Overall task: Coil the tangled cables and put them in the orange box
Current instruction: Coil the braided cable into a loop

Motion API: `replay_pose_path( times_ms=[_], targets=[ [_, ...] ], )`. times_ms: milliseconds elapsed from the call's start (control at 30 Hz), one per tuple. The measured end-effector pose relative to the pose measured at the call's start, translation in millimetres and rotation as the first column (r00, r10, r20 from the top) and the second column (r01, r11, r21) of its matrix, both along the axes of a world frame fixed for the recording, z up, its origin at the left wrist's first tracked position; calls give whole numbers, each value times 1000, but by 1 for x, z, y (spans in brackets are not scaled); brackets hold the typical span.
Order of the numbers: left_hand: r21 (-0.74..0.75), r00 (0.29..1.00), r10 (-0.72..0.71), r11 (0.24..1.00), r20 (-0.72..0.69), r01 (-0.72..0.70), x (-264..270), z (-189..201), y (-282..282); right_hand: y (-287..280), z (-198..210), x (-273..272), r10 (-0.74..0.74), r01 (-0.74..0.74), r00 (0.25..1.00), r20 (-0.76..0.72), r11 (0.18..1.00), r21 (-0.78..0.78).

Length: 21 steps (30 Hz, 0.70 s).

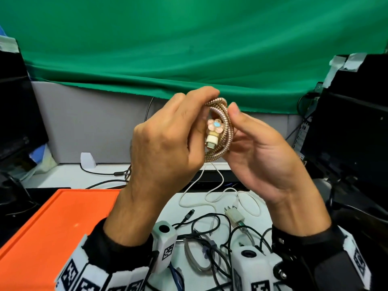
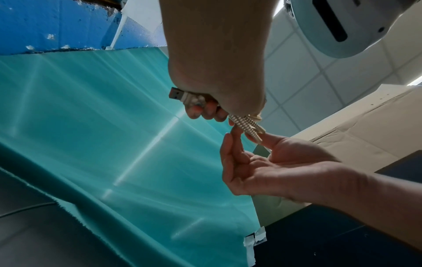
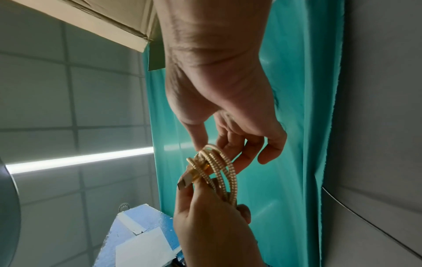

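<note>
Above an orange box (image 1: 52, 223) at lower left and loose cables (image 1: 210, 232) on the desk, the left hand (image 1: 165, 148) grips a coiled rose-gold cable (image 1: 222, 131); the right hand (image 1: 262, 156) pinches its opposite rim, flower-trimmed plug (image 1: 214, 133) centred.

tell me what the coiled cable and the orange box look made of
Coiled cable: likely a cord in a glossy rose-gold spiral sleeve, plastic or metal; ribbed turns catch light. Orange box: probably smooth moulded plastic, with a soft sheen and rounded rim.
</note>
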<state>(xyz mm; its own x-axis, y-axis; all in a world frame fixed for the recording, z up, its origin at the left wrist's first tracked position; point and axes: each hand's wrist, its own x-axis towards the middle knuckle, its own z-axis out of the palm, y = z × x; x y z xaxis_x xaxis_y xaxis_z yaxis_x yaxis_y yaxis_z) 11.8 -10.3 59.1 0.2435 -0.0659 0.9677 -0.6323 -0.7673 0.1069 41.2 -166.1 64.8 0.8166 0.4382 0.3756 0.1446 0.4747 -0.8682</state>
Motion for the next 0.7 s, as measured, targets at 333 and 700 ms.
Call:
replay_pose_path(
  times_ms=[333, 700],
  targets=[
    [-352, 854, -510, 822, -104, 448, 7, -8, -6, 8, 0, -1, 241, -212, 951, -192, 964, 163],
    [-178, 998, -45, 983, -44, 36, 12, -6, -1, 19, -7, 4, 189, -149, 955, -229, 972, 180]
  ],
)
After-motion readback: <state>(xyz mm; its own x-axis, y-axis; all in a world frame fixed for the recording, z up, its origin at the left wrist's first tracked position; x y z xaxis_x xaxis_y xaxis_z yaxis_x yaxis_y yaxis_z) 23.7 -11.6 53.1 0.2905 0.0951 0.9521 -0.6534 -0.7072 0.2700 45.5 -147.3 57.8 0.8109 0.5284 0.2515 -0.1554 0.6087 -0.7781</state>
